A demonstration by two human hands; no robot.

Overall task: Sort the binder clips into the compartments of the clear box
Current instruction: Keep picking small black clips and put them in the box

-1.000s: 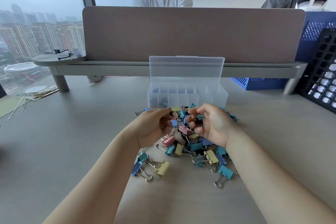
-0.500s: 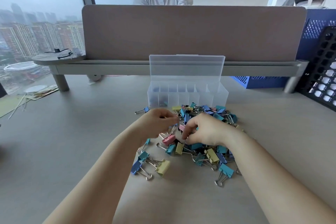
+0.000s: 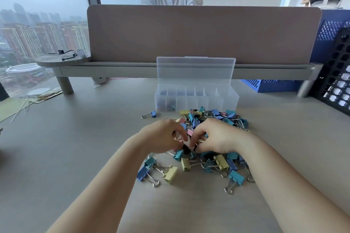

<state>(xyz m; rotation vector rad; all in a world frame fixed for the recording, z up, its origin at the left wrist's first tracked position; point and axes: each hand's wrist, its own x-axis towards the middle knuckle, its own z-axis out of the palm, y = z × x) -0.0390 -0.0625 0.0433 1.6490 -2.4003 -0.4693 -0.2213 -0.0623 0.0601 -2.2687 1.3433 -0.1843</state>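
A pile of binder clips point(image 3: 210, 162) in teal, blue, yellow, pink and black lies on the desk in front of the clear box point(image 3: 230, 98). The box's lid point(image 3: 196, 70) stands upright, and a few clips show in its left compartments. My left hand point(image 3: 161, 136) and my right hand point(image 3: 217, 139) are down on the middle of the pile, fingertips almost touching. The left fingers curl around a clip's wire handle. The right thumb and forefinger pinch a black clip point(image 3: 186, 148). A pink clip point(image 3: 190, 132) sits just behind the fingertips.
One blue clip point(image 3: 151, 114) lies apart, left of the box. A desk divider point(image 3: 189, 34) runs behind the box, with a person seated beyond it. A blue basket point(image 3: 274, 85) and a black perforated rack point(image 3: 337, 75) stand at the right. Papers point(image 3: 43, 94) lie far left.
Both hands have come down from in front of the box onto the middle of the pile, and their fingertips have closed in together on the clips.
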